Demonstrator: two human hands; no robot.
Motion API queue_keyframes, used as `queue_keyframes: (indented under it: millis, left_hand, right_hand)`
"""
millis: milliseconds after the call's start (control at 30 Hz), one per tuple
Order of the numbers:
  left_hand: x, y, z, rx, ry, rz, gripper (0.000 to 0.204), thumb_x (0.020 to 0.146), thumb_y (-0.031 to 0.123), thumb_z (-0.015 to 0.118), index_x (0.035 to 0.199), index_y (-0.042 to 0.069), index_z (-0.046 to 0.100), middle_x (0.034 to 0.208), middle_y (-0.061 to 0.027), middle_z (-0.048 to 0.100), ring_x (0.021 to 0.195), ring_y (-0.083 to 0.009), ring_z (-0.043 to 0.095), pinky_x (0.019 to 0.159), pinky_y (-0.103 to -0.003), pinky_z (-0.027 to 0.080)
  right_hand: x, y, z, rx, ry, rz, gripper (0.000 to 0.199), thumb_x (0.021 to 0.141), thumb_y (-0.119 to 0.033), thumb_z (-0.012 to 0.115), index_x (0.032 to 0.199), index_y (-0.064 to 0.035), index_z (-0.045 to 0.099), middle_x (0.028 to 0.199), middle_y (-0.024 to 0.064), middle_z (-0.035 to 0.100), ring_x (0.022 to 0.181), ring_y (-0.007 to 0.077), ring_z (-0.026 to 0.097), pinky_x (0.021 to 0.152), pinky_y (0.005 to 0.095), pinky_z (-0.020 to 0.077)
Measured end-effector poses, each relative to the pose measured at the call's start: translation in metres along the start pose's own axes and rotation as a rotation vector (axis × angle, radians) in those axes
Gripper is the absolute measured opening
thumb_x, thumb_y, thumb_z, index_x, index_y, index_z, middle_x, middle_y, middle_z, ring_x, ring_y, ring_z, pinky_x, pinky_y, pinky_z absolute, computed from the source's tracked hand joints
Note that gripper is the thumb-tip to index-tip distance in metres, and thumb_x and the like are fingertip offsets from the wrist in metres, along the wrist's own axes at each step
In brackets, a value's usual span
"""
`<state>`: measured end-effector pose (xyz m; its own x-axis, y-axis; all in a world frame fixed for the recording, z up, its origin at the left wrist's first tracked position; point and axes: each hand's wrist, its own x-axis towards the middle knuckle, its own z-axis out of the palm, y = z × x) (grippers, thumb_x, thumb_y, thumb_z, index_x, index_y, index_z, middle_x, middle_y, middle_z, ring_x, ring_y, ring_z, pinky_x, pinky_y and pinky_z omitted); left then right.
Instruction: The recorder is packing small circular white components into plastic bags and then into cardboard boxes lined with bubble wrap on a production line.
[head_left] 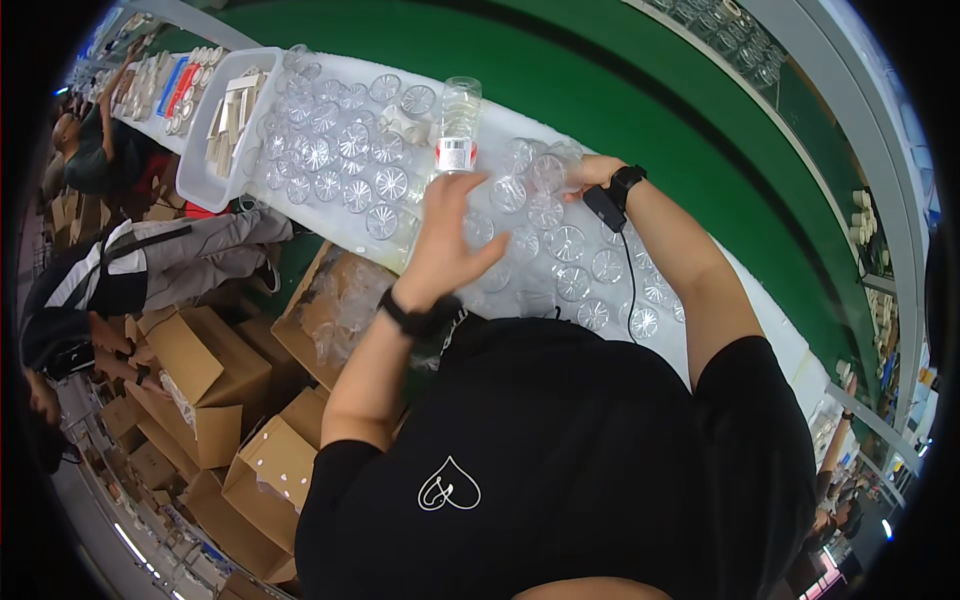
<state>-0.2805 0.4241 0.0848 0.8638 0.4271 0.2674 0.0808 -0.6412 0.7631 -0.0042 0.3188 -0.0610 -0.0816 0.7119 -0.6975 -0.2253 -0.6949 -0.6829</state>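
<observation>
My left hand [450, 240] is raised over the white table [350, 232], its fingers spread and holding nothing. Just beyond its fingertips is a clear cylindrical container [461, 108] with a white and red label [456, 153]. My right hand [597, 172] reaches in from the right, its fingers closed round a clear cup [565, 168] among others; part of the grip is hidden. Many clear cups, several of them with ray-like patterns on their round faces, stand close together on both sides of my left hand, such as one cup [391, 184] to its left and another [567, 243] to its right.
A white plastic bin [198, 165] with pale strips stands at the table's left end. Open cardboard boxes [262, 465] and a box of clear plastic film [350, 300] sit below left. Other people work at left. A black cable [632, 290] hangs from my right wrist.
</observation>
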Motion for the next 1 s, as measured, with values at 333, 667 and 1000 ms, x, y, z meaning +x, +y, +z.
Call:
queue_keyframes:
  millis: [333,667,1000]
  left_hand:
    - [0.074,-0.064,0.103,0.255,-0.246,-0.048,0.074,0.058,0.048,0.079,0.114,0.006,0.057,0.124,-0.0244,0.037,0.114,-0.0449,0.038,0.094,-0.050,0.038]
    - [0.082,-0.034,0.117,0.509,-0.457,-0.312,0.078,0.050,0.052,0.078,0.110,0.005,0.060,0.127,-0.0221,0.037,0.115,-0.0447,0.035,0.092,-0.056,0.036]
    - [0.087,-0.032,0.106,0.492,-0.158,-0.016,0.069,0.056,0.048,0.075,0.111,0.010,0.062,0.140,-0.0217,0.028,0.129,-0.0451,0.023,0.100,-0.065,0.018]
  right_hand:
    - [0.009,0.007,-0.003,0.071,0.002,0.006,0.032,0.083,-0.027,0.064,0.111,-0.0114,0.059,0.096,0.0028,0.061,0.080,0.0111,0.059,0.061,0.0250,0.0516]
    - [-0.099,-0.015,-0.006,-0.684,0.447,-0.176,0.025,0.083,-0.024,0.064,0.101,-0.0070,0.059,0.099,0.0051,0.061,0.085,0.0173,0.062,0.063,0.0297,0.0532]
    - [-0.089,-0.015,0.048,-1.184,0.922,-0.770,0.021,0.072,-0.013,0.065,0.091,-0.0045,0.061,0.106,0.0124,0.059,0.102,0.0311,0.054,0.084,0.0397,0.0455]
